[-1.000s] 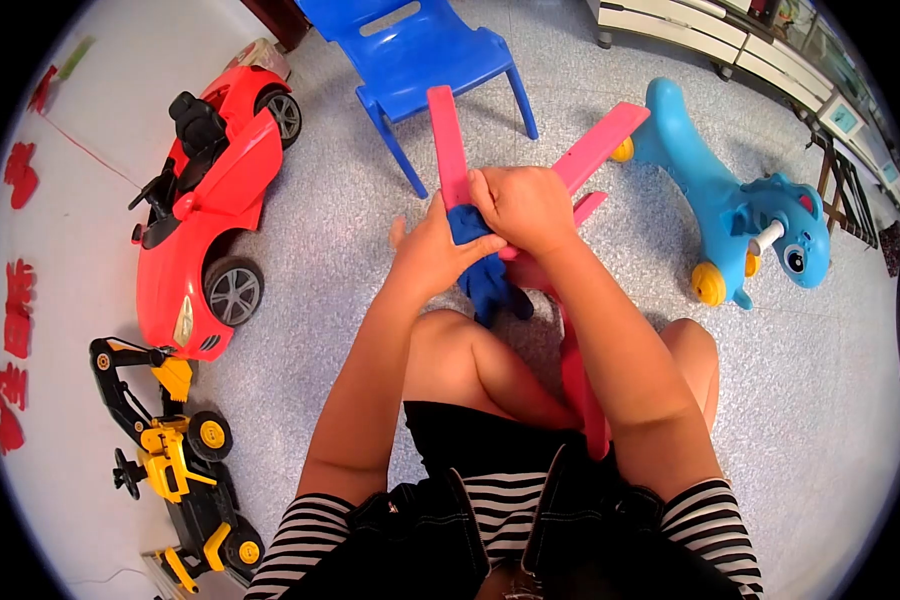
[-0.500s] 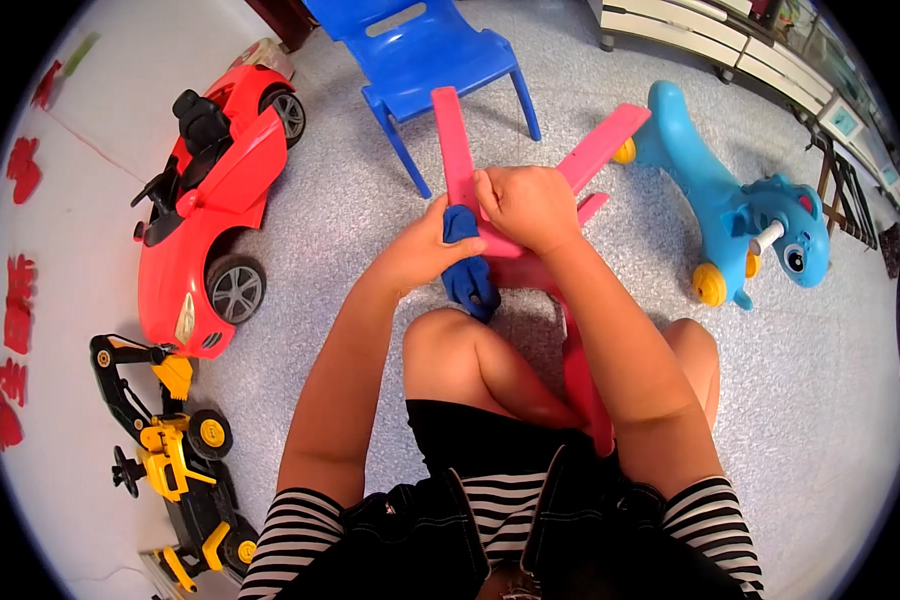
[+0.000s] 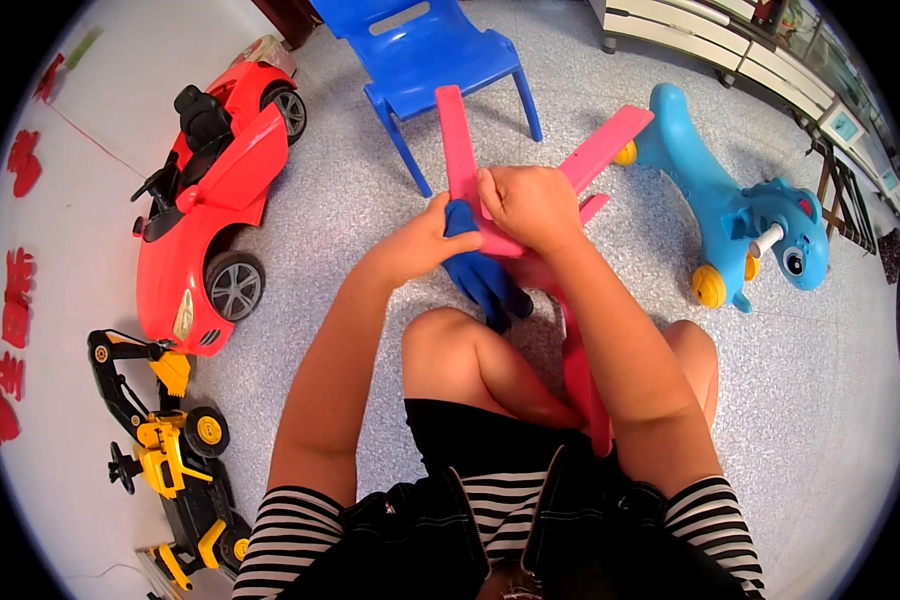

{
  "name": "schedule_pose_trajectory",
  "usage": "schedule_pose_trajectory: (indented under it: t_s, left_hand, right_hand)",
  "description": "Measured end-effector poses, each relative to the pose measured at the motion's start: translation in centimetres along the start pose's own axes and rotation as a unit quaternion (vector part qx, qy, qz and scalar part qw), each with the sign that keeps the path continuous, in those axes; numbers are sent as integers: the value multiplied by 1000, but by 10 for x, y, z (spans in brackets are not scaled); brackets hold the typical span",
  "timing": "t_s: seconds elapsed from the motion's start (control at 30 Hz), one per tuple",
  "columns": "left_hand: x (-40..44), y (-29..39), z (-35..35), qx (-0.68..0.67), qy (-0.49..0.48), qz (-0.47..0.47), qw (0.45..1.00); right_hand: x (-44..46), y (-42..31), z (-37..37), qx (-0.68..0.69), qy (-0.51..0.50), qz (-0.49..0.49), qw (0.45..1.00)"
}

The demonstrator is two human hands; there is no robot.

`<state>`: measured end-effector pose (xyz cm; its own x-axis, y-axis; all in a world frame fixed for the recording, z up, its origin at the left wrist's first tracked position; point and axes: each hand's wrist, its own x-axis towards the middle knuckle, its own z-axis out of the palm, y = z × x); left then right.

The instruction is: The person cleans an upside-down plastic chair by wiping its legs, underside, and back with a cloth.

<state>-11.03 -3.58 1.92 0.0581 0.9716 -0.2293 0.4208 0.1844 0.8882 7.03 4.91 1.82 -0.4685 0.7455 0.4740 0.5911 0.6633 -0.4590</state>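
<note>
Between my knees a pink plastic chair is tipped over, its legs pointing up and away from me. My left hand is closed on a dark blue cloth, pressing it against the chair beside the near-left leg. The cloth's lower end hangs in loose, finger-like folds above the floor. My right hand is closed in a fist round the chair's frame between two legs, its thumb pointing up. My right forearm hides part of the chair.
Ahead stands a blue plastic chair. On the left are a red toy car and a yellow-black toy excavator. A blue ride-on toy stands on the right, with a white cabinet behind it.
The blue cloth's lower end has dropped and spread out, hanging longer than before. My left hand has shifted slightly left; my right hand keeps its grip on the pink chair.
</note>
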Motion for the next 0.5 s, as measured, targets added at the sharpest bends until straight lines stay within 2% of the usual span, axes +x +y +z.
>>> schedule_pose_trajectory:
  t_s: [0.07, 0.2, 0.3, 0.4, 0.5]
  left_hand:
    - [-3, 4, -7, -59, -58, -13, 996]
    - [-2, 9, -4, -35, -58, -38, 997]
    - [0, 15, 6, 9, -9, -62, 998]
    - [11, 3, 13, 58, 29, -28, 997]
    - [11, 15, 25, 157, 62, -53, 984]
  right_hand:
    - [0, 0, 0, 2, 7, -8, 1000]
    - [-1, 2, 4, 9, 23, -5, 1000]
    - [0, 1, 2, 4, 14, 9, 1000]
    - [1, 2, 1, 5, 8, 10, 1000]
    - [-1, 1, 0, 20, 26, 12, 999]
